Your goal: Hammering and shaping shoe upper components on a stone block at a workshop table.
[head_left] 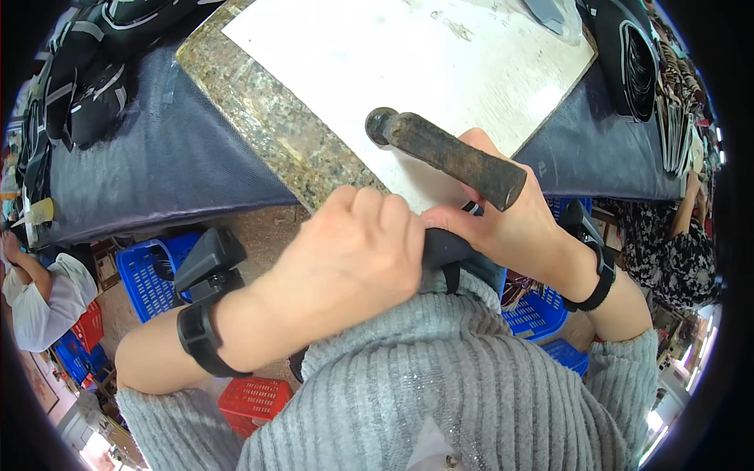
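Note:
A black, soft-looking piece [446, 250] is between my two hands, close against my front at the board's near corner. My left hand [353, 243] is closed in a fist on its left side, knuckles up. With its thumb pressed at the top edge, my right hand [510, 212] grips the other side; some of its fingers are hidden. A worn hammer [459, 157] with a dark handle seems to stand on its head on the white board [330, 63]. Its handle rises toward me and covers part of my right hand.
The white board lies on a speckled stone slab [267, 118] on a dark blue covered table [157, 157]. Black pieces [94, 86] lie at far left, a black roll [635, 67] at far right. Blue baskets [145, 275] and a red basket [255, 400] stand below. People work at both sides.

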`<move>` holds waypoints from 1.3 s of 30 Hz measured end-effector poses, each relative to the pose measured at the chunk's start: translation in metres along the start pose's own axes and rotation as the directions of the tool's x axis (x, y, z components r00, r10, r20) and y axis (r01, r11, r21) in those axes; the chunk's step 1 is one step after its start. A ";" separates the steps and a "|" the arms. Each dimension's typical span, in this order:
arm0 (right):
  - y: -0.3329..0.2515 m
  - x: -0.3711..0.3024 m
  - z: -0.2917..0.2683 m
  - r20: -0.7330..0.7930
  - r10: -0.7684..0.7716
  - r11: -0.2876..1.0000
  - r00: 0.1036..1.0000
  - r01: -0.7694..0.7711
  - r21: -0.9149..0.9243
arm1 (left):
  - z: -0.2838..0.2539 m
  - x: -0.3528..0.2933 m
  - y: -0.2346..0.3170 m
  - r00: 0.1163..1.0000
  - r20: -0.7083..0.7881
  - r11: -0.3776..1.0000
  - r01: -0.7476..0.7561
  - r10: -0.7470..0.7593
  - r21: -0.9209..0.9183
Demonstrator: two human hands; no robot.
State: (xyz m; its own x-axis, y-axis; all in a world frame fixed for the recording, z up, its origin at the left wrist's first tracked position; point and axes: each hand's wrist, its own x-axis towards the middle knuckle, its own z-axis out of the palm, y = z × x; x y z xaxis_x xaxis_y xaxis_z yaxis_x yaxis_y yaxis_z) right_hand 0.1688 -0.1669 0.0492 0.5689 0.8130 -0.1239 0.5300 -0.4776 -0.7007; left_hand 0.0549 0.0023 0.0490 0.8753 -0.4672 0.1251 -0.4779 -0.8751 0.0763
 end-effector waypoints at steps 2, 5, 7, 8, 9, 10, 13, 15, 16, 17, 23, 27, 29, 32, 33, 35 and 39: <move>0.000 0.000 0.000 -0.007 -0.007 1.000 1.000 0.007 0.020 | 0.003 -0.010 -0.009 0.999 -0.036 0.992 -0.016 0.011 -0.124; 0.001 -0.001 0.002 -0.015 -0.027 0.999 1.000 0.027 0.030 | 0.021 -0.016 -0.017 0.959 -0.280 0.978 -0.091 0.035 -0.187; -0.001 -0.001 0.000 0.005 -0.005 1.000 1.000 0.005 0.027 | 0.025 -0.018 -0.015 0.949 -0.311 0.953 -0.037 -0.060 -0.300; -0.001 0.000 0.000 -0.002 -0.016 0.999 1.000 0.016 0.027 | 0.025 -0.018 -0.014 0.940 -0.322 0.935 -0.013 -0.109 -0.355; 0.000 0.000 0.000 -0.008 -0.024 0.999 1.000 0.024 0.029 | 0.020 -0.016 -0.014 0.962 -0.266 0.946 -0.031 -0.059 -0.323; 0.001 -0.001 0.001 -0.014 -0.032 0.999 0.999 0.032 0.031 | 0.013 -0.015 -0.014 0.978 -0.207 0.955 -0.052 -0.010 -0.291; 0.006 -0.002 0.004 -0.052 -0.054 0.996 0.997 0.057 0.064 | -0.009 -0.005 -0.002 0.997 0.028 0.991 -0.070 0.074 -0.116; 0.005 -0.001 0.004 -0.051 -0.062 0.996 0.997 0.066 0.064 | -0.012 0.000 0.005 0.988 0.130 0.996 -0.083 0.080 0.016; 0.005 0.000 0.004 -0.050 -0.067 0.996 0.996 0.070 0.063 | -0.012 0.002 0.006 0.987 0.143 0.993 -0.090 0.079 0.073; 0.005 0.000 0.004 -0.055 -0.071 0.996 0.996 0.074 0.058 | -0.011 0.002 0.007 0.985 0.156 0.987 -0.098 0.077 0.131; 0.002 -0.001 0.002 -0.054 -0.050 0.997 0.997 0.053 0.053 | 0.015 -0.013 -0.016 0.977 -0.208 0.973 -0.092 0.046 -0.213; 0.004 0.000 0.004 -0.053 -0.069 0.997 0.996 0.071 0.038 | 0.020 -0.020 -0.016 0.973 -0.230 0.955 -0.084 0.017 -0.283; 0.005 0.000 0.003 -0.041 -0.032 0.998 0.999 0.034 0.046 | 0.017 -0.026 -0.016 0.976 -0.218 0.942 -0.087 0.015 -0.325; 0.003 -0.003 0.003 0.003 0.067 0.994 0.998 -0.067 0.080 | 0.014 -0.032 -0.010 0.970 -0.242 0.959 -0.068 0.000 -0.275; 0.001 -0.002 0.002 0.012 0.085 0.993 0.996 -0.085 0.078 | 0.014 -0.033 -0.008 0.966 -0.260 0.970 -0.059 -0.005 -0.238; 0.000 -0.002 0.002 -0.001 0.070 0.994 0.998 -0.069 0.090 | 0.019 -0.035 0.001 0.948 -0.313 0.978 -0.020 -0.047 -0.207; -0.003 -0.006 -0.010 -0.023 -0.116 0.993 0.993 0.117 0.032 | 0.035 -0.035 0.007 0.885 -0.461 0.988 -0.009 -0.063 -0.152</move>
State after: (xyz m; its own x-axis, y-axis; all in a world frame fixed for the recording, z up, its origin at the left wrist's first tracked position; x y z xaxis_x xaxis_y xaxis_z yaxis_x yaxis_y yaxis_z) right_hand 0.1703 -0.1738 0.0590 0.5180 0.8550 -0.0251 0.5726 -0.3684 -0.7324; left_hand 0.0232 0.0081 0.0101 0.7709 -0.3000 0.5619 -0.4910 -0.8418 0.2242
